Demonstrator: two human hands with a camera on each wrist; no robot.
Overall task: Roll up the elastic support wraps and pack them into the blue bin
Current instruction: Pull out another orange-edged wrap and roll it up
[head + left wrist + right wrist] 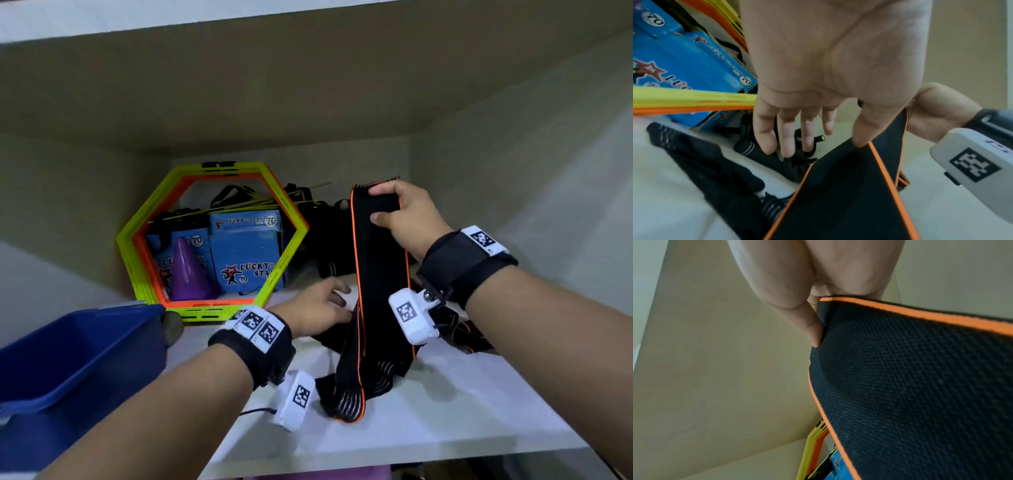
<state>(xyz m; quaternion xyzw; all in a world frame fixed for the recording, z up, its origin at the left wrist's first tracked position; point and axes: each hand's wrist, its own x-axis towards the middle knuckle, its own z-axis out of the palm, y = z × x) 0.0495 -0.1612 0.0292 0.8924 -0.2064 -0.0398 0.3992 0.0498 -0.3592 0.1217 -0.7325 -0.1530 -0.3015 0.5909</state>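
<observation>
Right hand [407, 219] raised at the right of the shelf [445, 421], thumb and fingers clamped over the top end of a black, orange-edged wrap [380, 274]. Left hand [317, 310] lower and nearer, fingers straight and slightly spread, thumb tip touching the wrap's orange edge; nothing gripped. Hands well apart, one at each height of the same strip.

Wrap hanging unrolled: long axis close to vertical, top end far and high, lower end trailing toward the near edge and bunched on the shelf. More black straps [335, 240] heaped behind it, none visibly rolled.

Bin [82, 359] at near left, well apart from the wrap; visible interior bare, far corner hidden.

Judged stage: early, with rolling of this wrap not yet begun and packing still to do. Hexagonal frames [212, 236] and blue boxes [246, 253] at far left.
</observation>
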